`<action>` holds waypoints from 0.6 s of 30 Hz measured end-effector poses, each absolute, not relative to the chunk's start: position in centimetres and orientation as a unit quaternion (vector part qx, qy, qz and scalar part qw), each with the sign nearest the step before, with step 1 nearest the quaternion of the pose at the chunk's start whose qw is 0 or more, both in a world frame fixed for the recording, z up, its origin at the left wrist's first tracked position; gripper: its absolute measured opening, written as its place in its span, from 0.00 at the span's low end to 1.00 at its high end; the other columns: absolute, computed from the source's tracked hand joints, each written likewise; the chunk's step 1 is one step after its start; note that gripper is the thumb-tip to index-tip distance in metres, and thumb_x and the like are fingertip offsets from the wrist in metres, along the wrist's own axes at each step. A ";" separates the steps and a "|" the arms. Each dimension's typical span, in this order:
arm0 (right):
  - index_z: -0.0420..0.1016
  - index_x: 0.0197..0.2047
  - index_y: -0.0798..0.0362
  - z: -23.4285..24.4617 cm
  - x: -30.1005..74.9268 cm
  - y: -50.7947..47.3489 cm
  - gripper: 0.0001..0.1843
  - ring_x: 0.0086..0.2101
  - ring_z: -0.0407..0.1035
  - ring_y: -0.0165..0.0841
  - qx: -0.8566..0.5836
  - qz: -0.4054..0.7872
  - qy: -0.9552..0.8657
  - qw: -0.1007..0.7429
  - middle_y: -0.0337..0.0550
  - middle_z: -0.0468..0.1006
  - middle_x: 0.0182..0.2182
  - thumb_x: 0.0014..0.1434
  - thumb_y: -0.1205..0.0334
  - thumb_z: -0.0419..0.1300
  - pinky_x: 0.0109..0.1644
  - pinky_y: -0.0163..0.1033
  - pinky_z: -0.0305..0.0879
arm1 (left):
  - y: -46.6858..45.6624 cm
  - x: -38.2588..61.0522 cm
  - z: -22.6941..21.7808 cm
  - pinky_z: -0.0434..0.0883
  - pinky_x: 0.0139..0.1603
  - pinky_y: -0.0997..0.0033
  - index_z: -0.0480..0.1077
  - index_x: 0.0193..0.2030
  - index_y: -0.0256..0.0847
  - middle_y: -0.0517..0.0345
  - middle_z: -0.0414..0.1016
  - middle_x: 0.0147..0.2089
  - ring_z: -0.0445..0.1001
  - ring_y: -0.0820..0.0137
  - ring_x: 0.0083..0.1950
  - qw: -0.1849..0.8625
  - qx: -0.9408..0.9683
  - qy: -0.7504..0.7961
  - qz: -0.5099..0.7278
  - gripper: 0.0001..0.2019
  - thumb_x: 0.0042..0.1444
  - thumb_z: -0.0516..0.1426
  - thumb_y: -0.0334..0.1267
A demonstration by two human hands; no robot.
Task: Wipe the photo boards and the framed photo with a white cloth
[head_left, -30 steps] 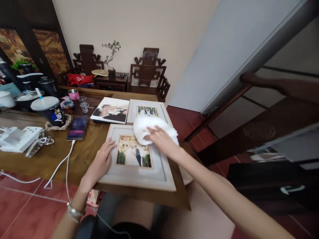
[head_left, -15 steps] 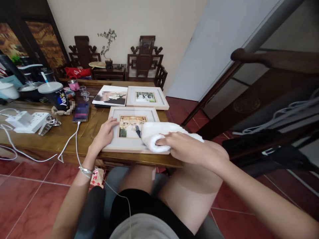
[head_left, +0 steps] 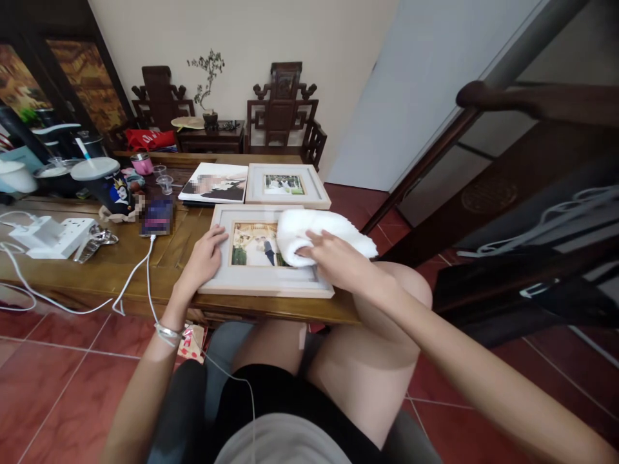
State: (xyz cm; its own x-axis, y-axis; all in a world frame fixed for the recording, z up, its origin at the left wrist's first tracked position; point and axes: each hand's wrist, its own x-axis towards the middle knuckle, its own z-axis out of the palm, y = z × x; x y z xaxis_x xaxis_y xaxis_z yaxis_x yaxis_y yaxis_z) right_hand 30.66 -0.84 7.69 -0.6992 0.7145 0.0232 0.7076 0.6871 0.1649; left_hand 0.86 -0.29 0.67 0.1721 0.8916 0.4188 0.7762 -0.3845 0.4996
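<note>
A picture frame (head_left: pixel 264 283) with a pale wood border and a wedding photo lies flat at the table's front edge. On its left border rests my left hand (head_left: pixel 209 256), fingers stretched out and holding nothing. My right hand (head_left: pixel 338 261) grips a bunched white cloth (head_left: pixel 322 229), which lies on the frame's right side and hides part of the photo. Behind this frame sit a second picture frame (head_left: pixel 309 193) and, left of it, a stack topped by a photo print (head_left: pixel 215 185).
To the left on the wooden table (head_left: pixel 186 232) are a phone (head_left: pixel 157 216) with a charging cable, a power strip (head_left: pixel 72 237) and a lidded cup (head_left: pixel 113 187). A dark wooden chair (head_left: pixel 483 187) stands close on my right.
My right hand has slid the white cloth away from me, up the frame's right side, uncovering its lower right corner. My left hand stays on the left border.
</note>
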 end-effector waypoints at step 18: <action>0.79 0.50 0.53 8.8 31.7 -3.7 0.34 0.54 0.68 0.42 0.414 0.014 0.910 0.039 0.52 0.79 0.45 0.45 0.83 0.47 0.48 0.41 0.64 | -0.4 0.8 0.9 0.58 0.70 0.52 0.75 0.51 0.36 0.49 0.72 0.60 0.63 0.60 0.67 0.093 0.762 0.544 0.339 0.19 0.58 0.48 0.29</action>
